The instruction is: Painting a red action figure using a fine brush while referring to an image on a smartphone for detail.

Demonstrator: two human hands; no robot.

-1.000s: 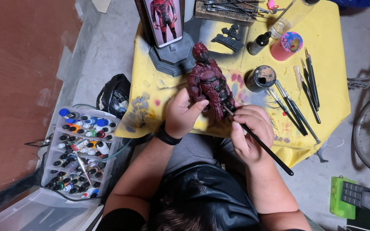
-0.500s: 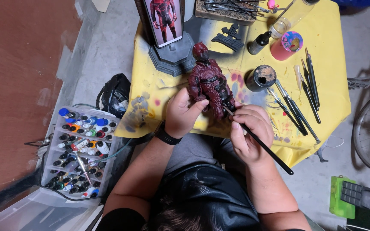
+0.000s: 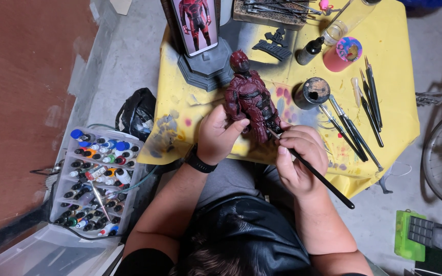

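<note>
Figure (image 3: 250,101) lies near table (image 3: 400,102) centre, long axis running far-left (head) to near-right (legs). Left hand (image 3: 218,135) grips its near-left side at the torso; right hand (image 3: 299,153) pinches a brush (image 3: 315,174), tip touching the legs on the right. Brush handle trails near-right. Both hands abut the figure.

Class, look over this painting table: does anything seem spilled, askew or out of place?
Nothing is spilled or toppled. The yellow cloth carries paint blotches. The left hand holds the figure, and the right hand holds a brush to it.
</note>
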